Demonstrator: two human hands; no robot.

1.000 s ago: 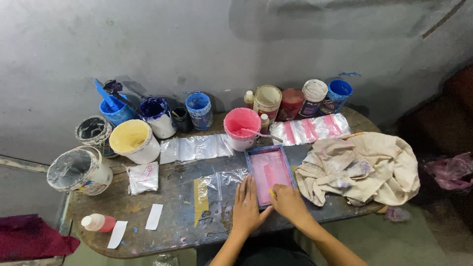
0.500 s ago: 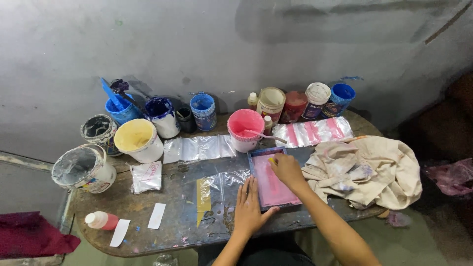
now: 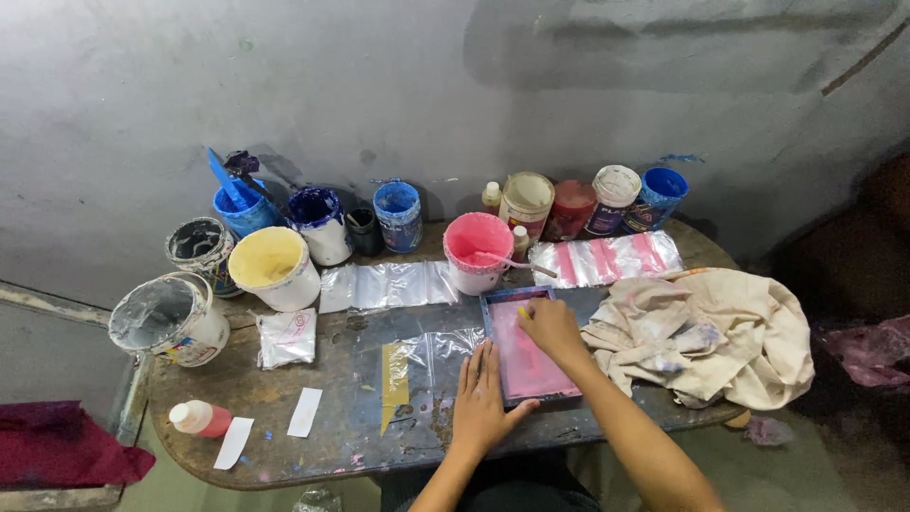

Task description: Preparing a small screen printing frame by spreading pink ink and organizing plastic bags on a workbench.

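A small blue-framed printing screen (image 3: 524,372) smeared with pink ink lies flat on the worn wooden table (image 3: 322,455). My left hand (image 3: 482,408) is spread flat, pressing on the frame's left edge. My right hand (image 3: 550,327) rests on the screen's upper half, fingers curled around a small yellow piece that I press against the pink mesh. A pink paint tub (image 3: 478,250) with a stick in it stands just beyond the frame. Clear plastic bags (image 3: 424,356) lie left of the screen.
Paint tubs line the back: yellow (image 3: 274,268), blue (image 3: 397,214), dark blue (image 3: 318,223), white (image 3: 172,318), more at right. A stained cream cloth (image 3: 711,332) covers the right end. Pink-striped bags (image 3: 607,258), white paper strips (image 3: 305,411) and a small red-and-white bottle (image 3: 202,418) lie about.
My right hand has moved up the screen from its near end to its upper half. My left hand stays on the frame's left edge. The view shifted slightly.
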